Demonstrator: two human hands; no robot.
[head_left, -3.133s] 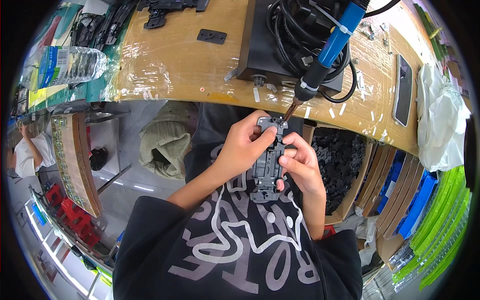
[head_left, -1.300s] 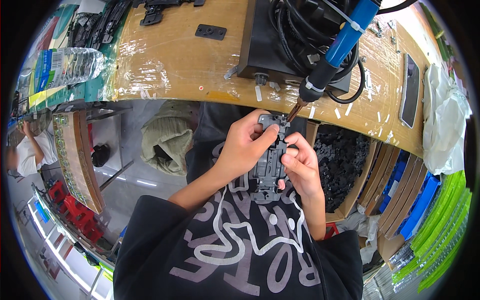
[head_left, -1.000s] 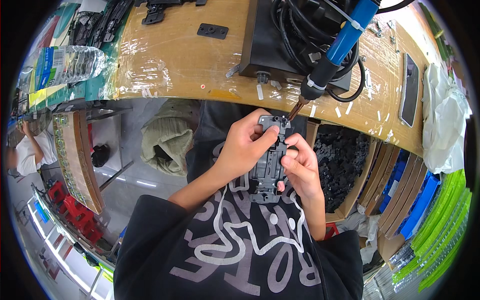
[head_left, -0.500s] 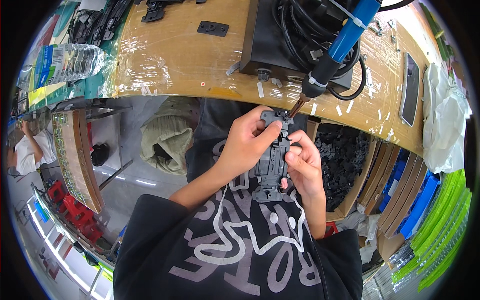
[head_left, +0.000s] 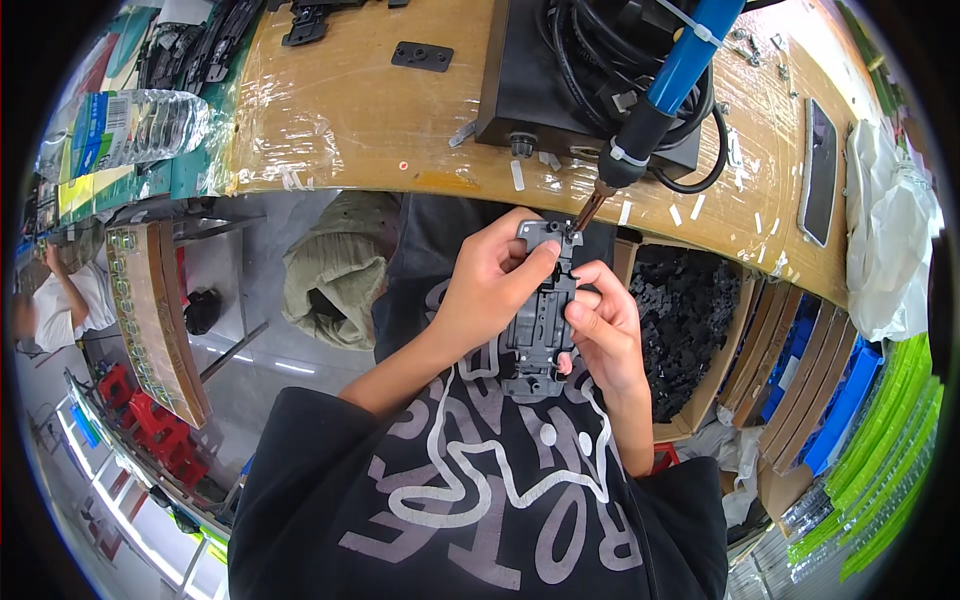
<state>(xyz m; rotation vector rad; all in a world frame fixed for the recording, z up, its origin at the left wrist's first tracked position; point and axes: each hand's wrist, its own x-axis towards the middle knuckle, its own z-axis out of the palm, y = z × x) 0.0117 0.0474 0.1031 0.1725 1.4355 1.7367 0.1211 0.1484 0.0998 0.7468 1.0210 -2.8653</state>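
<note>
"Dark grey part (head_left: pixel 540 335), long and flat: where is it now?"

"Middle of the frame, in front of the black shirt (head_left: pixel 350 470), just below the near edge of the bench (head_left: pixel 350 130). Its long axis runs nearly upright, the top leaning slightly right."

"And the hands?"

"Left hand (head_left: pixel 487 290) pinches the upper end, thumb flat on top, the other fingers mostly hidden behind. Right hand (head_left: pixel 612 335) is curled on the right edge, thumb and forefinger set apart along it, one fingertip showing lower down."

"What about the soldering iron (head_left: pixel 637 138)?"

"Neither hand has it. It slants down from the upper right, its copper-coloured tip (head_left: pixel 592 208) pointing at the part's upper right corner."

"Touching?"

"Can't tell; it's right at that corner, at least. The left thumb looks nearest, just left of and below the tip, with the right forefinger a little farther below. So the corner sits between left thumb and tip."
</note>
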